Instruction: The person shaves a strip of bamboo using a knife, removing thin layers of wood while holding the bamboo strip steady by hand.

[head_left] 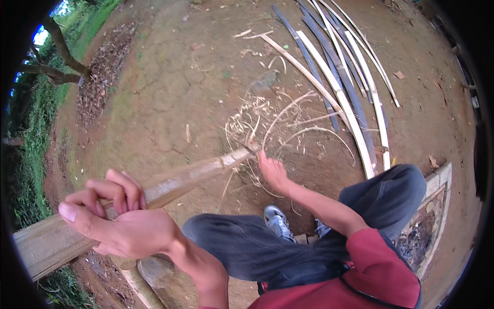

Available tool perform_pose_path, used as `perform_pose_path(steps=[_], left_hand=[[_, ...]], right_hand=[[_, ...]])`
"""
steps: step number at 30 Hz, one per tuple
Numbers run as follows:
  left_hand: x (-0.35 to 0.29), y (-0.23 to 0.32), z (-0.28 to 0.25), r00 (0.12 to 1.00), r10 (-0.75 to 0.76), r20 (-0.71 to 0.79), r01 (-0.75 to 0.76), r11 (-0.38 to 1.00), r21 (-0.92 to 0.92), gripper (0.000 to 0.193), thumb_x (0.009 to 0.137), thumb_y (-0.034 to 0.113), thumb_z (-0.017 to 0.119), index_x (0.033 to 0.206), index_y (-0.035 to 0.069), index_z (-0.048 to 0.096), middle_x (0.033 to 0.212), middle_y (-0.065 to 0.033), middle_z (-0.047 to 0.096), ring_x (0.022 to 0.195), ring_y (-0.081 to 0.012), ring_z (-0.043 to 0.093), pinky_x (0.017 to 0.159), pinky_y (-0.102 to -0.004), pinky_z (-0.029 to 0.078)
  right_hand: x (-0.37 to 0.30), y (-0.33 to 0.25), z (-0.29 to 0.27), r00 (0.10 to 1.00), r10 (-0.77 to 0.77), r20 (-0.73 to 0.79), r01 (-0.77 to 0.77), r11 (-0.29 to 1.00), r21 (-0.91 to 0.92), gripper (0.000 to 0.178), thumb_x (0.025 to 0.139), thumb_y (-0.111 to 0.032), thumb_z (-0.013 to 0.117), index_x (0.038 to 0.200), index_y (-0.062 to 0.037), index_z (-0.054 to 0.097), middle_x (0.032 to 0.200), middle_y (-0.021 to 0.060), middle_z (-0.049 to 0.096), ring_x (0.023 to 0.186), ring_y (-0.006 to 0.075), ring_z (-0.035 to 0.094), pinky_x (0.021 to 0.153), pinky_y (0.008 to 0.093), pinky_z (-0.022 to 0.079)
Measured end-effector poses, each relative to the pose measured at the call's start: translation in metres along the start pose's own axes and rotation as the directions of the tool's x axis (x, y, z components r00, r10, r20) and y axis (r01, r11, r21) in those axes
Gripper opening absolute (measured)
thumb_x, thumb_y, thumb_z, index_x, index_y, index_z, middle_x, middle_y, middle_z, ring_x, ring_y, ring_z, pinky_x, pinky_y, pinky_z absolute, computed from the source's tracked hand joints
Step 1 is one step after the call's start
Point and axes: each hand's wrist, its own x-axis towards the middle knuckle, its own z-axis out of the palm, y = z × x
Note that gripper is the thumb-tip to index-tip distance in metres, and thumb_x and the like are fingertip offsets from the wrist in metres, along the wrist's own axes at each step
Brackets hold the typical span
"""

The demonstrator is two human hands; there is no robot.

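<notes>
A long bamboo slat runs from the lower left edge up toward the middle of the view. My left hand grips its near part, fingers curled over the far edge and thumb lying along the near side. At the slat's far end, my right hand is closed round a knife, whose short dark blade meets the wood. The knife's handle is mostly hidden in the fist. Thin curled shavings lie on the ground just beyond that end.
Several split bamboo strips, pale and dark, lie on the bare earth at the far right. A brick-edged pit is beside my right knee. Below my left forearm are a log and a round stone. Trees and grass border the left.
</notes>
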Motion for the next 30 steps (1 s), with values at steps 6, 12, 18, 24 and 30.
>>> perform_pose_path(steps=[6, 12, 18, 24, 30], left_hand=[[0.016, -0.009, 0.004, 0.997, 0.081, 0.015, -0.081, 0.995, 0.051, 0.044, 0.1, 0.042, 0.037, 0.068, 0.013, 0.028, 0.052, 0.0012, 0.021, 0.041, -0.0075, 0.02, 0.036, -0.0219, 0.012], [0.0, -0.007, 0.026, 0.992, 0.102, 0.075, -0.102, 0.995, -0.007, 0.04, 0.1, 0.031, 0.041, 0.068, 0.01, 0.03, 0.054, 0.0007, 0.023, 0.044, -0.007, 0.023, 0.038, -0.0221, 0.015], [-0.002, -0.004, 0.034, 0.993, 0.12, -0.002, -0.118, 0.985, 0.129, 0.045, 0.1, 0.038, 0.039, 0.066, 0.011, 0.028, 0.052, 0.0005, 0.022, 0.042, -0.0068, 0.022, 0.037, -0.022, 0.012], [0.004, -0.01, 0.037, 0.99, 0.142, 0.013, -0.142, 0.98, 0.141, 0.046, 0.1, 0.037, 0.04, 0.064, 0.011, 0.028, 0.051, 0.0, 0.022, 0.042, -0.0075, 0.022, 0.037, -0.0224, 0.012], [0.005, -0.011, 0.031, 0.986, 0.161, 0.038, -0.164, 0.982, 0.097, 0.046, 0.099, 0.036, 0.041, 0.063, 0.011, 0.029, 0.052, 0.0003, 0.022, 0.042, -0.0077, 0.021, 0.036, -0.0227, 0.011]], right_hand=[[0.015, -0.039, -0.087, 0.834, -0.06, 0.549, -0.205, 0.89, 0.408, 0.026, 0.099, -0.021, 0.037, 0.108, 0.002, 0.045, 0.076, 0.0185, 0.063, 0.049, 0.0224, 0.059, 0.046, 0.0391, 0.049], [-0.002, -0.068, -0.158, 0.898, -0.191, 0.395, -0.084, 0.808, 0.583, 0.027, 0.099, -0.018, 0.037, 0.109, 0.0065, 0.042, 0.059, 0.0078, 0.055, 0.043, 0.0206, 0.055, 0.041, 0.0346, 0.047], [-0.003, -0.044, -0.106, 0.967, -0.194, 0.166, 0.127, 0.929, 0.349, 0.018, 0.097, -0.015, 0.041, 0.098, 0.0026, 0.042, 0.061, 0.0189, 0.061, 0.052, 0.032, 0.063, 0.045, 0.0443, 0.049], [-0.004, 0.008, -0.028, 0.965, -0.074, 0.25, 0.022, 0.978, 0.206, 0.018, 0.096, -0.013, 0.039, 0.105, 0.0017, 0.044, 0.072, 0.0246, 0.064, 0.067, 0.0384, 0.066, 0.063, 0.0473, 0.054], [0.03, 0.004, -0.097, 0.662, -0.193, 0.725, -0.426, 0.698, 0.575, 0.031, 0.096, -0.021, 0.041, 0.113, 0.0045, 0.044, 0.085, 0.0225, 0.063, 0.057, 0.0322, 0.062, 0.05, 0.0428, 0.051]])
